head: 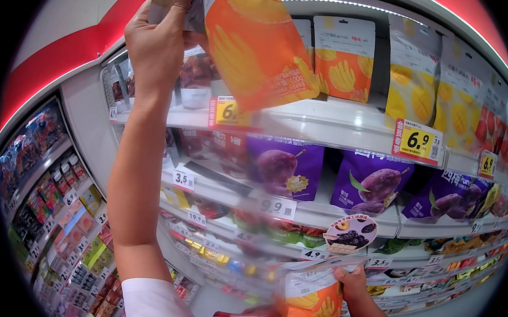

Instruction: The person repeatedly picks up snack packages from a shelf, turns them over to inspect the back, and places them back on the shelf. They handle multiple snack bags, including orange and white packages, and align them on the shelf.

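At the upper middle, my left hand (159,39) is raised and grips the top of an orange and white dried mango pouch (253,52), which hangs tilted before the top shelf. Low in the view, near my body, my right hand (354,283) holds a similar mango pouch (313,294) by its side, thumb in front. A matching mango pouch (344,59) stands upright on the top shelf, right of the raised one. Yellow and grey mango pouches (409,73) stand farther right.
Purple prune pouches (369,181) fill part of the shelf below. Price tags line the shelf edges (350,128), and a round sign (351,234) juts out lower down. Another snack rack (45,146) stands at the left. Brown snack pouches (196,78) sit behind my raised arm.
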A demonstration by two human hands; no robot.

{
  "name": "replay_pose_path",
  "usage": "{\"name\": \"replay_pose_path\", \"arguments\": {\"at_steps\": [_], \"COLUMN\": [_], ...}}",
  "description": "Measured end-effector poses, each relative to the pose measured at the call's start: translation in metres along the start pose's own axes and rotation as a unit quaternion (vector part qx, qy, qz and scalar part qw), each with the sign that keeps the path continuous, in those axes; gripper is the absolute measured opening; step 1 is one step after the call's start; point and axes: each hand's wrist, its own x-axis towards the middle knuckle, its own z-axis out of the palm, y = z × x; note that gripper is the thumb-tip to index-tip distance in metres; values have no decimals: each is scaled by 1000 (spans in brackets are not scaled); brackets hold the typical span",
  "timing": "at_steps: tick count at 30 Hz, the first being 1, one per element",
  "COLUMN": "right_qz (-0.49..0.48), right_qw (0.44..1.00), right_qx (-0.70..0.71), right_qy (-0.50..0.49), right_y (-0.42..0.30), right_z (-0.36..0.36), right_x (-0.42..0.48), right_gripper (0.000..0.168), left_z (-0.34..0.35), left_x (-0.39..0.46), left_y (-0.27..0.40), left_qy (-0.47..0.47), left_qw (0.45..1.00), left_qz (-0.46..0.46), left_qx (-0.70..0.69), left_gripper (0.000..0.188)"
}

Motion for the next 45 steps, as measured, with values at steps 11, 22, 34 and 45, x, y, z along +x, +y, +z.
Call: {"name": "replay_pose_path", "arguments": {"at_steps": [11,22,34,45], "right_qz": [-23,-23,-24,-50], "right_qw": [999,1000,999,996], "right_qx": [4,-7,-13,-6], "right_qy": [25,9,22,71], "right_y": [5,1,0,19], "right_z": [-20,-27,-25,-39], "right_x": [-8,-11,-15,-12], "right_gripper": [41,37,36,59], "left_z": [56,55,81,113], "left_x": [-6,-8,8,25], "left_y": [-65,-78,-114,-129], "left_qy": [-4,-37,-122,-201], "left_qw": [986,917,883,901], "left_qz": [40,99,127,-67], "left_qx": [162,385,435,379], "left_gripper": [21,22,25,48]}}
